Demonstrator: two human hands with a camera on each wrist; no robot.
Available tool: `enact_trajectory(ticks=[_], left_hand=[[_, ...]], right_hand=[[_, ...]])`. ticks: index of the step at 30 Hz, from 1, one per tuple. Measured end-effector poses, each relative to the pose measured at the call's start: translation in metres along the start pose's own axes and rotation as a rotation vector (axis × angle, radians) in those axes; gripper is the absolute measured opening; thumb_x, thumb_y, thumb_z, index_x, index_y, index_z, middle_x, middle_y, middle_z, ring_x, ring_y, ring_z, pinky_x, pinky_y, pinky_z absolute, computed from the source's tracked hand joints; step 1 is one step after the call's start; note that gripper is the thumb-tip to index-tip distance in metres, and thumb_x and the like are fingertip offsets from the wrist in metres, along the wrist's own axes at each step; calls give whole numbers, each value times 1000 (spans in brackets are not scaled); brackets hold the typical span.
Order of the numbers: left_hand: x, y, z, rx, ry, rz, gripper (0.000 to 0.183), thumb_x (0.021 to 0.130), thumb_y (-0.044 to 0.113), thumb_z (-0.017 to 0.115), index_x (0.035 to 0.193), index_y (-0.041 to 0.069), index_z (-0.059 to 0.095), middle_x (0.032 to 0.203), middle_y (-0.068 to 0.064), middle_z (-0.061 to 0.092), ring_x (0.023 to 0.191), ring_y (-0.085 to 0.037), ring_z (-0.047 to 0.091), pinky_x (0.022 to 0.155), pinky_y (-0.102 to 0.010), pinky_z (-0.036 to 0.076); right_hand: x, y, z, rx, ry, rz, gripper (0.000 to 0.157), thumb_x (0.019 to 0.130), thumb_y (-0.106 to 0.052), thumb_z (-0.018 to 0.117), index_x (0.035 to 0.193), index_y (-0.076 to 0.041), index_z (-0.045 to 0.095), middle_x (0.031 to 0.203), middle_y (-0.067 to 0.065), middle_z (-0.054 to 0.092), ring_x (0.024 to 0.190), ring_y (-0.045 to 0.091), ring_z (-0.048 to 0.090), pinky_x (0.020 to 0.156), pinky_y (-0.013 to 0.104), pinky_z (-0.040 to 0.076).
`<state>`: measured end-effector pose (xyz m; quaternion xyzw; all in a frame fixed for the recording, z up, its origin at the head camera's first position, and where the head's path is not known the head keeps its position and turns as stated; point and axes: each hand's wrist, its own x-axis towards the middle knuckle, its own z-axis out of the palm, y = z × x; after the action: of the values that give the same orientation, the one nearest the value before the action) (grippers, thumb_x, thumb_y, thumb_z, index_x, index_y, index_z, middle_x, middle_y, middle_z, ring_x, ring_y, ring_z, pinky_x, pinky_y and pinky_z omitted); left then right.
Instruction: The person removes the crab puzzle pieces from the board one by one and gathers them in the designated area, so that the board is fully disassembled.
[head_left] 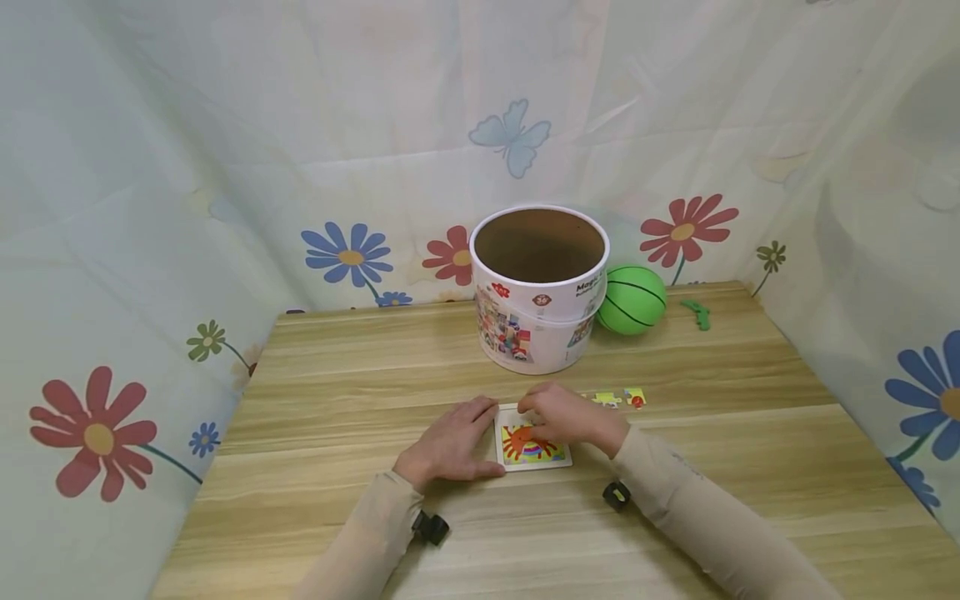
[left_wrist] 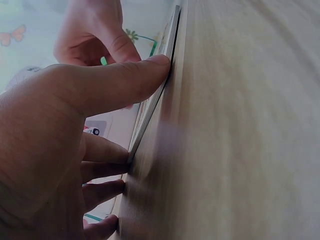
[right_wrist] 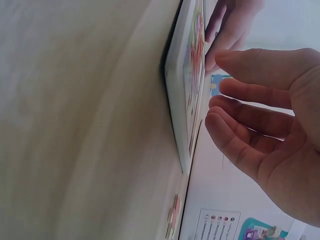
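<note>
A small square jigsaw puzzle (head_left: 534, 448) in a pale frame lies on the wooden table, showing a red-orange, many-legged creature on yellow. My left hand (head_left: 457, 442) holds the frame at its left side: in the left wrist view the thumb (left_wrist: 125, 82) lies against one edge and the index fingertip meets another. Over the upper right of the puzzle hovers my right hand (head_left: 566, 414). Its fingers (right_wrist: 235, 142) are loosely bent, thumb apart, and no piece shows between them in the right wrist view. The hand covers part of the picture.
Loose yellow puzzle pieces (head_left: 607, 399) lie just right of the right hand. Behind the puzzle stands a white bucket (head_left: 525, 333), with a green ball (head_left: 633, 300) beside it and a small green toy (head_left: 699, 315) farther right. A flowered curtain (head_left: 360, 183) surrounds the table.
</note>
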<state>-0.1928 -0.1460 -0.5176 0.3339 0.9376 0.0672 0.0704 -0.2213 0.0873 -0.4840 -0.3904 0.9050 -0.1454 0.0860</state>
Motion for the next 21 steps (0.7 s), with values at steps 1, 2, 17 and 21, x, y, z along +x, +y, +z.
enact_trajectory(ticks=[1,2,17,21], left_hand=[[0,0,0,1,1,1,100,81,69,61,151,5,33,156,-9,31,145,-24,29,120,-41,25],[0,0,-1,2,5,5,99,81,69,61,151,4,34,156,-9,32,144,-25,30,120,-41,26],[0,-2,0,3,7,11,99,81,69,62,151,4,34,155,-10,32,144,-25,30,119,-42,28],[0,-1,0,3,14,18,99,81,69,62,150,4,35,155,-10,33,144,-25,31,119,-43,28]], right_hand=[[1,-1,1,-3,1,-5,35,86,-27,74,113,-5,70,111,9,69,104,23,64,94,39,52],[2,-1,1,-6,2,-8,35,87,-28,74,112,-5,70,110,8,69,103,22,64,94,39,52],[5,-9,8,-10,-2,-32,27,84,-18,73,110,-7,71,109,6,69,101,18,64,92,36,54],[6,-10,10,-8,-2,-36,24,84,-17,73,106,-9,72,105,4,69,95,15,63,87,34,55]])
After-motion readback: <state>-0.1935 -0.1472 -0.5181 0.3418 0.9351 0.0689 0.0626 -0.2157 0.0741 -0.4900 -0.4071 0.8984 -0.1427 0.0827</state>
